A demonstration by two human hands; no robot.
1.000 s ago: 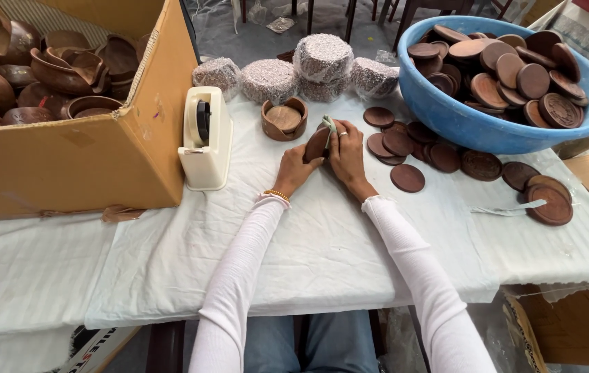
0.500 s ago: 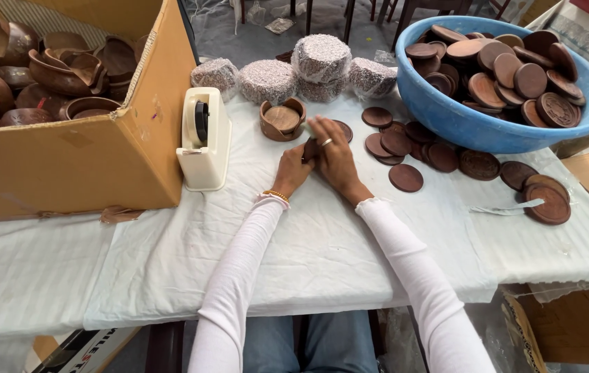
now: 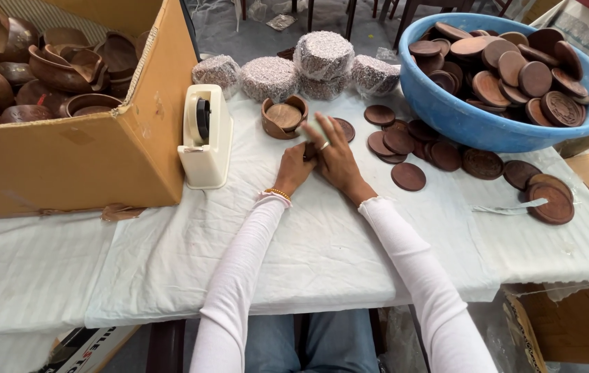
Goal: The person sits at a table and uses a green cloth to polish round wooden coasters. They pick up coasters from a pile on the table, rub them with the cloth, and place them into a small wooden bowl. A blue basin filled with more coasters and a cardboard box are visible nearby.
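On the white cloth (image 3: 350,242) I note my left hand (image 3: 296,168) and right hand (image 3: 336,153) pressed together over something hidden; grip indeterminate. Tape dispenser (image 3: 205,137), wooden holder (image 3: 284,117), loose discs (image 3: 408,176) flank them.

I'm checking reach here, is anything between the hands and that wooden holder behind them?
Nothing visible does. The right hand and left hand rest together on the white cloth, and the wooden holder sits just beyond the right fingertips with only bare cloth between. The tape dispenser stands off to the left.
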